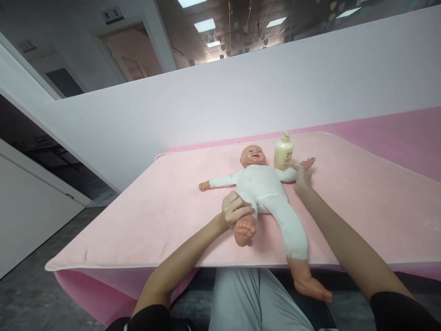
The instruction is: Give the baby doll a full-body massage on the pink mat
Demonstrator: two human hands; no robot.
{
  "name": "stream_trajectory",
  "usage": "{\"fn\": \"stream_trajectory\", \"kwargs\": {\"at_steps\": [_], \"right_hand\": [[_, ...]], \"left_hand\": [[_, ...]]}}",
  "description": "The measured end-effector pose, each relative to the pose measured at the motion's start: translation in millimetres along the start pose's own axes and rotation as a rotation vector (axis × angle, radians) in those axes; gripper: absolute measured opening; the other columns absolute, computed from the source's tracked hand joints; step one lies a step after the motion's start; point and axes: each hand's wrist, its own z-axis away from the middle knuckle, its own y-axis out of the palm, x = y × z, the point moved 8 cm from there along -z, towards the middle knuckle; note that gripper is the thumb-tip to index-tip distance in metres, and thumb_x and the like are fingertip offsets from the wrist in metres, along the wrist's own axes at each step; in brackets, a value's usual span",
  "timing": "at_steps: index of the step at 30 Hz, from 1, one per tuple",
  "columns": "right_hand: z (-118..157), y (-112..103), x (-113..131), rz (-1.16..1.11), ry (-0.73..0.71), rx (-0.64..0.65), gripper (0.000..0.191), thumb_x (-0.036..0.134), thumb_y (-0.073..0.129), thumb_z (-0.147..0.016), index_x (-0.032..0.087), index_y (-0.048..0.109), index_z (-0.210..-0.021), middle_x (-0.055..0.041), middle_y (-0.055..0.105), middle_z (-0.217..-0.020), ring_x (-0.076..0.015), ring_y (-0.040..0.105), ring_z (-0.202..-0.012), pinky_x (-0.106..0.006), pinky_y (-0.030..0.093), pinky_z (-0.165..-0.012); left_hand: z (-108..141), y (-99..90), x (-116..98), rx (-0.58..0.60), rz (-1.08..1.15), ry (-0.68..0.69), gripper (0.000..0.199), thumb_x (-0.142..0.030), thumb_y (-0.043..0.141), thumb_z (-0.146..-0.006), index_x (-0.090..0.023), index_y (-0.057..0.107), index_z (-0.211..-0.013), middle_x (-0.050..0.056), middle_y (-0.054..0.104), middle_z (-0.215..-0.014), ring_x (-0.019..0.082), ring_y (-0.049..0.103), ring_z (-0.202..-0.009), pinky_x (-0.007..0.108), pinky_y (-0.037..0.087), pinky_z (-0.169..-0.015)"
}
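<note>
A baby doll (263, 184) with a white cloth body lies on its back on the pink cloth (155, 216), its head toward the wall. My left hand (236, 209) is closed round the doll's bent leg, just above the foot. My right hand (302, 178) has its fingers closed on the doll's outstretched arm, near the wrist. Beside that arm stands a pale yellow pump bottle (283, 152), upright and close to my right fingers. The doll's other leg stretches over the table's front edge, its foot hanging beyond it.
A white wall panel (241, 101) rises behind the table. The doll's other arm reaches out to the left. My legs (255, 299) are under the front edge. A door (134, 53) and ceiling lights show in the background.
</note>
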Motion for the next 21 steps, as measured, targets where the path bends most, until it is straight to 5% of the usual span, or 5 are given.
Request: {"fn": "stream_trajectory", "kwargs": {"at_steps": [3, 11, 16, 21], "right_hand": [[-4, -2, -6, -0.012, 0.067, -0.009, 0.063, 0.020, 0.059, -0.060, 0.019, 0.049, -0.122, -0.0102, 0.057, -0.121, -0.0236, 0.059, -0.105, -0.043, 0.049, -0.093], [-4, -4, -2, -0.075, 0.043, -0.028, 0.066, 0.018, 0.058, -0.065, 0.023, 0.045, -0.129, -0.0048, 0.055, -0.126, -0.0182, 0.058, -0.110, -0.035, 0.050, -0.095], [3, -7, 5, -0.044, 0.002, -0.056, 0.067, 0.016, 0.057, -0.066, 0.023, 0.043, -0.132, -0.0074, 0.053, -0.131, -0.0208, 0.057, -0.113, -0.039, 0.049, -0.097], [16, 3, 34, 0.006, -0.272, 0.031, 0.061, 0.018, 0.057, -0.066, 0.018, 0.049, -0.126, -0.0097, 0.055, -0.127, -0.0214, 0.057, -0.112, -0.038, 0.046, -0.096]], "left_hand": [[1, -4.0, -20, -0.068, 0.134, 0.176, 0.037, -0.040, 0.038, -0.093, -0.018, 0.062, -0.076, 0.003, 0.059, -0.058, 0.013, 0.046, -0.050, 0.029, 0.034, -0.048], [15, 24.0, -62, 0.190, 0.018, 0.456, 0.015, -0.033, 0.055, -0.085, -0.021, 0.060, -0.079, -0.003, 0.055, -0.056, 0.009, 0.041, -0.046, 0.027, 0.027, -0.047], [10, 11.1, -44, 0.036, -0.050, 0.363, 0.018, -0.038, 0.052, -0.086, -0.023, 0.061, -0.085, 0.001, 0.067, -0.072, 0.012, 0.055, -0.060, 0.029, 0.038, -0.056], [1, -2.7, -4, -0.051, -0.214, 0.172, 0.029, -0.048, 0.051, -0.087, -0.024, 0.061, -0.100, 0.006, 0.071, -0.100, 0.020, 0.062, -0.100, 0.038, 0.051, -0.083]]}}
